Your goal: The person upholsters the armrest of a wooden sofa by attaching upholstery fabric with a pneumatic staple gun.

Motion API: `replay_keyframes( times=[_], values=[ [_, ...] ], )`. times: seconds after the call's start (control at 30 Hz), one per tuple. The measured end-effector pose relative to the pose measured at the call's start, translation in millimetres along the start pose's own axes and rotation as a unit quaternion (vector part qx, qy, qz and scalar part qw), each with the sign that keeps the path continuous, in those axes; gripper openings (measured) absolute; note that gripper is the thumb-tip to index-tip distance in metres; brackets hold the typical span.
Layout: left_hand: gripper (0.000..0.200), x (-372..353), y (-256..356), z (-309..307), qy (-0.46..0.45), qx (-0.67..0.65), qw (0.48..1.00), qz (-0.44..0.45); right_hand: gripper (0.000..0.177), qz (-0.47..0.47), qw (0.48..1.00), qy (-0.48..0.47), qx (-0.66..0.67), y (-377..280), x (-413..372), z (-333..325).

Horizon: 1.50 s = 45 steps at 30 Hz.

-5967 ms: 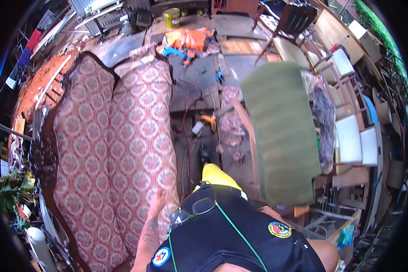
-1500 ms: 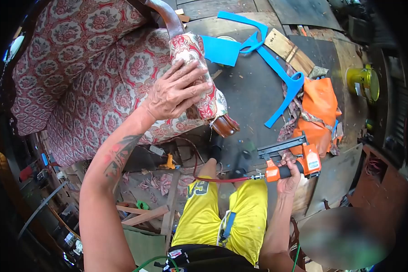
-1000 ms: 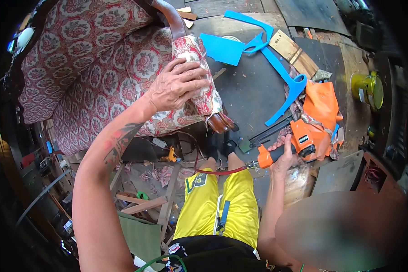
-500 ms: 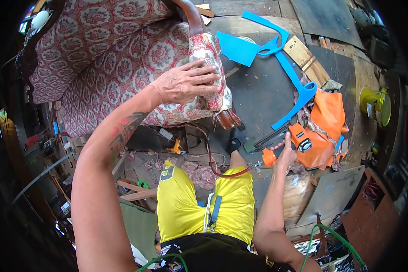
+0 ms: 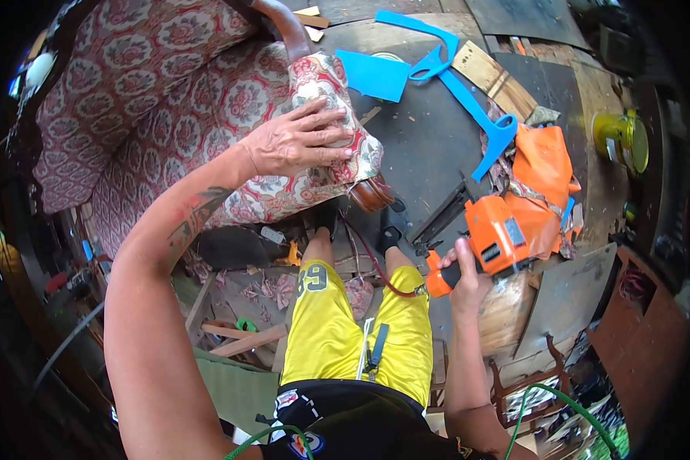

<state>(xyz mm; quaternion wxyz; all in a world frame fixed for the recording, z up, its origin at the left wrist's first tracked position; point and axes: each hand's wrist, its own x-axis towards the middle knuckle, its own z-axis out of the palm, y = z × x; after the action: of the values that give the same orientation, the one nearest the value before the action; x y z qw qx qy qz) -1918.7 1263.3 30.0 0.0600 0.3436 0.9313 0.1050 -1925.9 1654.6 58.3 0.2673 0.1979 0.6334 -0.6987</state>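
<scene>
A sofa in red-and-white floral fabric (image 5: 184, 115) fills the upper left. My left hand (image 5: 295, 146) lies flat with spread fingers on its padded armrest (image 5: 322, 80), whose carved wooden end (image 5: 371, 195) shows just below. To the right, my right hand (image 5: 468, 280) is wrapped round the grip of an orange and black nail or staple gun (image 5: 498, 236). The gun's black magazine points up and left, apart from the sofa. A dark red air hose (image 5: 376, 264) runs from the gun's handle towards the armrest.
Blue plastic pieces (image 5: 376, 75) and a wooden board (image 5: 494, 80) lie on the floor beyond the armrest. An orange bag or sheet (image 5: 543, 165) is beside the gun. A yellow can (image 5: 621, 142) stands at the right. Wood strips (image 5: 249, 341) and fabric scraps are near my legs.
My right hand has raised the gun from beside the orange material, nearer to the camera. My left hand stays on the armrest. The whole view has shifted slightly.
</scene>
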Motion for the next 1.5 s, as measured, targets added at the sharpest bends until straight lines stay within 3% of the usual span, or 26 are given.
replay_keyframes(
  times=[0.1,0.17,0.23,0.27,0.3,0.33,0.47,0.5,0.6,0.63,0.73,0.9,0.97,1.1,1.2,1.27,1.33,1.4,1.43,1.47,1.5],
  values=[
    [0.048,0.7,4.5,4.5,0.034,-0.071,0.995,-0.063,0.008,0.004,0.997,-0.025,-0.078,-8.3,-27.7,2.3],
    [0.046,0.0,-1.8,8.0,0.045,-0.09,0.993,-0.062,0.009,-0.019,0.98,-0.077,-0.183,-11.9,-36.5,9.3],
    [0.038,-1.4,-2.5,11.5,0.079,-0.118,0.988,-0.068,0.01,-0.019,0.976,-0.092,-0.195,-6.0,-42.4,13.6],
    [0.038,-1.8,-3.2,12.9,0.081,-0.122,0.987,-0.064,0.021,-0.024,0.972,-0.111,-0.204,-4.8,-44.8,18.2],
    [0.035,-2.2,-3.4,14.5,0.096,-0.134,0.984,-0.067,0.024,0.063,0.974,-0.118,-0.182,-10.4,-49.5,20.6],
    [0.033,-2.0,-4.1,16.7,0.112,-0.147,0.98,-0.069,0.024,0.063,0.974,-0.111,-0.186,-5.2,-53.8,23.2],
    [0.029,-2.6,-6.4,24.9,0.149,-0.18,0.97,-0.071,0.022,-0.082,0.916,-0.14,-0.366,-0.2,-70.5,41.4],
    [0.028,-3.3,-6.6,28.0,0.155,-0.192,0.966,-0.073,0.021,-0.14,0.873,-0.183,-0.43,-5.5,-68.6,49.2],
    [0.023,-3.0,-5.3,34.8,0.201,-0.171,0.962,-0.074,0.022,-0.19,0.825,-0.216,-0.486,-8.8,-69.9,69.1],
    [0.023,-4.0,-6.8,36.4,0.208,-0.175,0.96,-0.072,0.017,-0.133,0.848,-0.206,-0.47,-5.4,-70.0,73.5],
    [0.024,-9.0,-13.5,40.8,0.212,-0.144,0.966,-0.033,0.024,-0.046,0.872,-0.171,-0.456,2.1,-69.7,81.7],
    [0.03,-11.3,-16.0,46.7,0.221,-0.173,0.96,-0.017,0.032,-0.083,0.866,-0.168,-0.464,7.1,-69.5,83.2],
    [0.03,-11.5,-15.3,48.1,0.226,-0.177,0.958,-0.02,0.018,-0.103,0.863,-0.14,-0.474,9.8,-68.0,89.0],
    [0.029,-8.9,-12.6,48.6,0.232,-0.177,0.956,-0.032,0.019,-0.136,0.878,-0.141,-0.437,16.8,-72.9,90.4],
    [0.027,-6.9,-10.7,46.2,0.224,-0.171,0.958,-0.045,0.022,-0.106,0.862,-0.153,-0.472,21.0,-78.4,90.7],
    [0.025,-7.3,-12.5,43.0,0.209,-0.16,0.964,-0.031,0.025,-0.193,0.846,-0.145,-0.476,14.2,-79.6,97.8],
    [0.023,-7.6,-15.2,40.4,0.197,-0.149,0.969,-0.02,0.026,-0.212,0.828,-0.148,-0.498,11.7,-75.7,101.6],
    [0.02,-9.1,-16.6,40.2,0.188,-0.154,0.97,-0.016,0.028,-0.21,0.762,-0.151,-0.594,15.3,-75.6,99.4],
    [0.02,-9.3,-16.7,40.2,0.188,-0.155,0.97,-0.016,0.024,-0.137,0.824,-0.122,-0.536,14.6,-71.2,106.3],
    [0.021,-9.0,-17.9,40.6,0.186,-0.16,0.969,-0.013,0.024,-0.138,0.823,-0.122,-0.538,10.9,-66.4,109.9],
    [0.021,-9.6,-18.6,41.3,0.183,-0.167,0.969,-0.011,0.026,-0.101,0.863,-0.123,-0.48,6.5,-62.8,113.5]
  ],
)
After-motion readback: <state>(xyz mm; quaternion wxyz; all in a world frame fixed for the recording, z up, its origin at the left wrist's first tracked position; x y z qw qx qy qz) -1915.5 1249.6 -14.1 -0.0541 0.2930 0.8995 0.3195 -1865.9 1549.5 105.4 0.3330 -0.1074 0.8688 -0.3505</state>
